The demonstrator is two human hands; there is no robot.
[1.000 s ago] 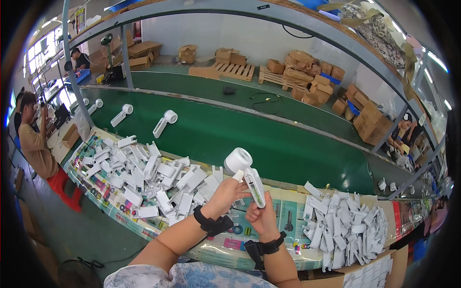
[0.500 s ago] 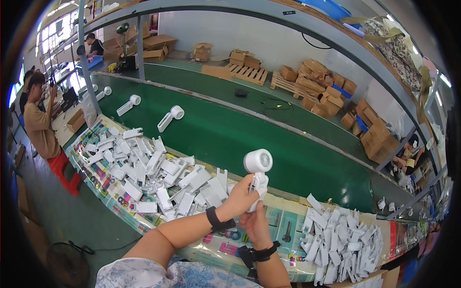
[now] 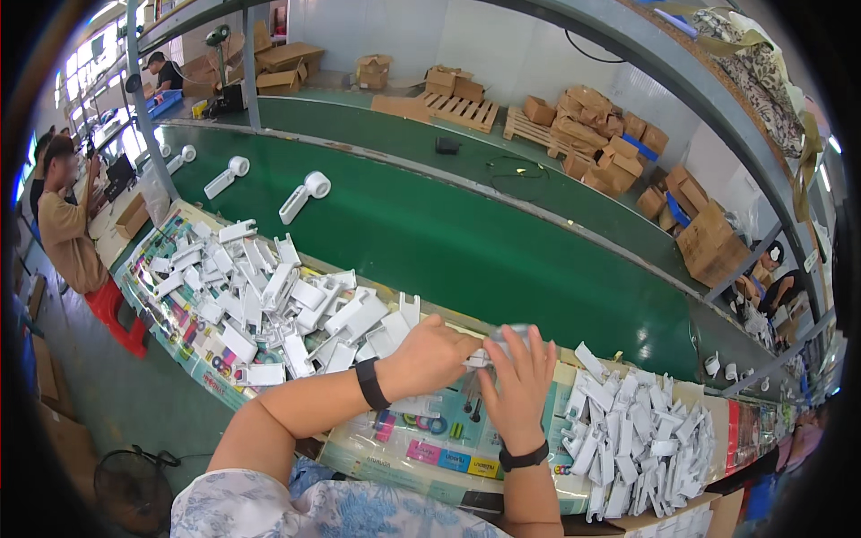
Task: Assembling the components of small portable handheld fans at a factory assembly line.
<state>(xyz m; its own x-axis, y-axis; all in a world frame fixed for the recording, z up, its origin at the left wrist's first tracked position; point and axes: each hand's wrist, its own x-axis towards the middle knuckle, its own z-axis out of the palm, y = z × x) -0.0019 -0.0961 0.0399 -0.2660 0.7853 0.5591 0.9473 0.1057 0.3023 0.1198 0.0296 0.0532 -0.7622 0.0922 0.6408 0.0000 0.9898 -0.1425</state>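
Note:
In front of me, over the table's middle, my left hand (image 3: 432, 359) is closed round the white handle of a small handheld fan (image 3: 478, 358). The fan's round head is mostly hidden and smeared by motion behind my right hand (image 3: 517, 386). That hand is raised with its fingers stretched out and apart, its palm beside the fan; I cannot tell whether it touches. To the left of my hands lies a loose heap of white plastic handle shells (image 3: 354, 314). Another heap of narrow white plastic parts (image 3: 619, 439) lies to the right.
A green conveyor belt (image 3: 413, 242) runs beyond the table, carrying white handheld fans (image 3: 305, 195) at the left. A grey metal shelf frame (image 3: 502, 27) arches overhead. Cardboard boxes (image 3: 708, 242) and pallets (image 3: 459, 111) stand at the back. A co-worker (image 3: 67, 215) sits at left.
The fan has come down from upright over the belt's edge to low over the table. My right hand has left the handle's bottom and risen beside the fan's head, fingers spread.

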